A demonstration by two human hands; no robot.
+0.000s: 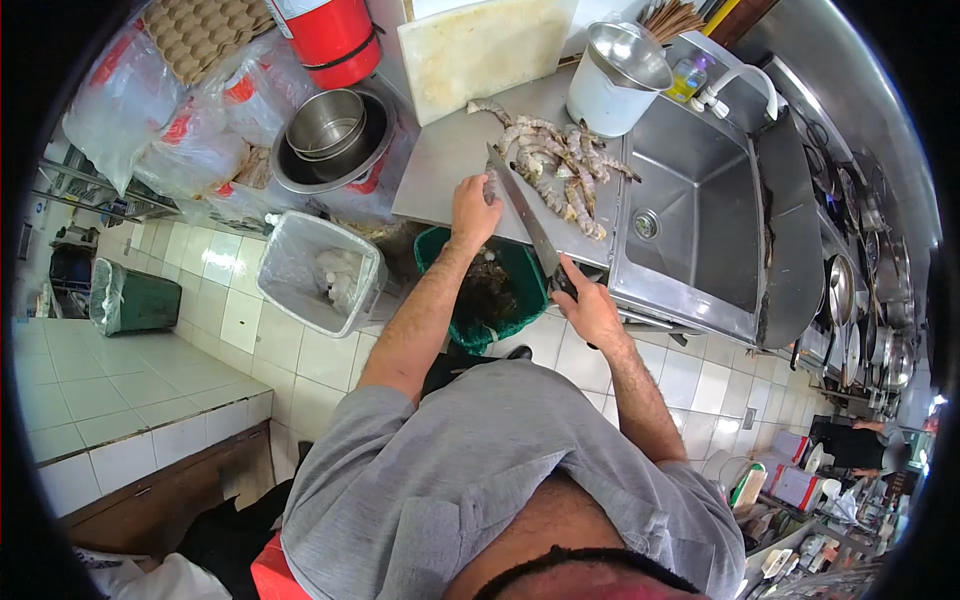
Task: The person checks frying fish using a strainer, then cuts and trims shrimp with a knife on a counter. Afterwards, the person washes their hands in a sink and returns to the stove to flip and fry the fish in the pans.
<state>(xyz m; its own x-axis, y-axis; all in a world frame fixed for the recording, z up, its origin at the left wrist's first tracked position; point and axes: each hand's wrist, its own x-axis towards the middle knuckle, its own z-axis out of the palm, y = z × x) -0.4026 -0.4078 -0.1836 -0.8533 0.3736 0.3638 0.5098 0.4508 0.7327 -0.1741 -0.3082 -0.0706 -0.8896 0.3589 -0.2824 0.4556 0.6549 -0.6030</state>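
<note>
1. Closest to the camera is a dark curved band [600, 558], too blurry to name, with my gray shirt [520, 440] just beyond it.
2. My right hand [595, 312] has its fingers wrapped around the black handle of a long kitchen knife [530, 220]. The blade slants up and away to my left, tip over the steel counter [440, 175].
3. My left hand [475, 212] is pinching a small grayish thing right by the blade, looks like a single shrimp [490, 186], though my fingers cover part of it. Can't tell if the edge touches it.
4. The shrimp pile [575, 165] sits on the counter just past the knife, shells on, between the cutting board and the sink.
5. That cutting board [480, 60] is off-white, pretty stained, and propped upright at the back.
6. The steel sink [690, 180] is on my right, with a white bucket [593, 105] by its back left corner and a metal bowl [630, 55] on top.
7. Down below my hands there's a green-lined bin [532, 308] with dark scraps in it.
</note>
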